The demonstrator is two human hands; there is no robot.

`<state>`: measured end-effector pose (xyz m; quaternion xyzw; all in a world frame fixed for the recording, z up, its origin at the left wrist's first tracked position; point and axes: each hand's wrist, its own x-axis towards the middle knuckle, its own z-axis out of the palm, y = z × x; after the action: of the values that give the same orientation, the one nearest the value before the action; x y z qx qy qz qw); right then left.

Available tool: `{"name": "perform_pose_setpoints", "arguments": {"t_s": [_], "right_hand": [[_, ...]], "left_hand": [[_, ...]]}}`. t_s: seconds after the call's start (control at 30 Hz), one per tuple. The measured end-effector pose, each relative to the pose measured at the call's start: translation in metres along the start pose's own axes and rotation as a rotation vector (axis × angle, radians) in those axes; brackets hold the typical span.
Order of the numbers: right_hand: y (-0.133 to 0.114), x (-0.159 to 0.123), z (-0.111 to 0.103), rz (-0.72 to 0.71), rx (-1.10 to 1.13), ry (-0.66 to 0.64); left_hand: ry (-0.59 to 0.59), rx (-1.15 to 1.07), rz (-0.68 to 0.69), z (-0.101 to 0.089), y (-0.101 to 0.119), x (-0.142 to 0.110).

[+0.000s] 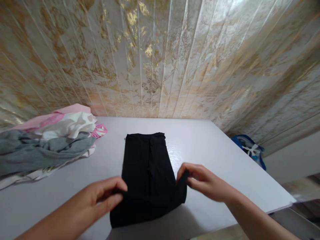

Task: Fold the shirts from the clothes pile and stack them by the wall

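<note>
A pale wall covering with gold patterning and vertical ridges (pixel 150 60) fills the whole far side, shiny where light catches it. In front of it, its far edge close to the covering, is a smooth white table (pixel 200 143), with a soft glare just to the right of its middle.

On the left part of the table lies a loose heap of clothes (pixel 50 143): pink and white fabric at the top, grey fabric below, and a white printed piece showing along the bottom edge. A small bright pink and white bit sticks out at its right end.

Near the middle of the table is a black garment (pixel 147 166), its far part lying flat with the top edge toward the wall covering, and its near end raised off the surface and sagging between two hands. What kind of garment it is, I cannot tell for certain.

The left hand (pixel 102 200) pinches the near left corner of the cloth between thumb and fingers, nearly closed. The right hand (pixel 197 180) grips the near right corner the same way, fingers curled over the fabric.

Beyond the table's right edge, lower down, sits a blue-edged item with a white bow-like tie (pixel 250 150), its contents unclear.
</note>
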<state>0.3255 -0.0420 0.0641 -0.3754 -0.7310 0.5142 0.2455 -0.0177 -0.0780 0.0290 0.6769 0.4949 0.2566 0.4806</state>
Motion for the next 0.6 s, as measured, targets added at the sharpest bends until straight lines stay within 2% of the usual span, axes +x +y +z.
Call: {"name": "perform_pose_setpoints", "arguments": {"t_s": [0.07,0.13,0.27,0.33,0.43,0.6], "right_hand": [[0.015,0.034,-0.008,-0.006,0.198,0.085],[0.032,0.072,-0.014,0.041,0.386,0.153],[0.061,0.139,-0.018,0.155,0.531,0.279],[0.073,0.162,-0.018,0.267,0.514,0.352],[0.090,0.181,-0.016,0.370,0.442,0.456],[0.113,0.189,-0.012,0.341,0.264,0.506]], "left_hand": [[-0.029,-0.201,-0.090,-0.020,0.015,0.033],[0.035,-0.435,-0.127,-0.034,0.018,0.068],[0.165,-0.641,-0.215,-0.041,-0.003,0.127],[0.239,-0.588,-0.271,-0.041,-0.017,0.149],[0.309,-0.461,-0.295,-0.041,-0.032,0.172],[0.407,-0.272,-0.261,-0.042,-0.047,0.195]]}}
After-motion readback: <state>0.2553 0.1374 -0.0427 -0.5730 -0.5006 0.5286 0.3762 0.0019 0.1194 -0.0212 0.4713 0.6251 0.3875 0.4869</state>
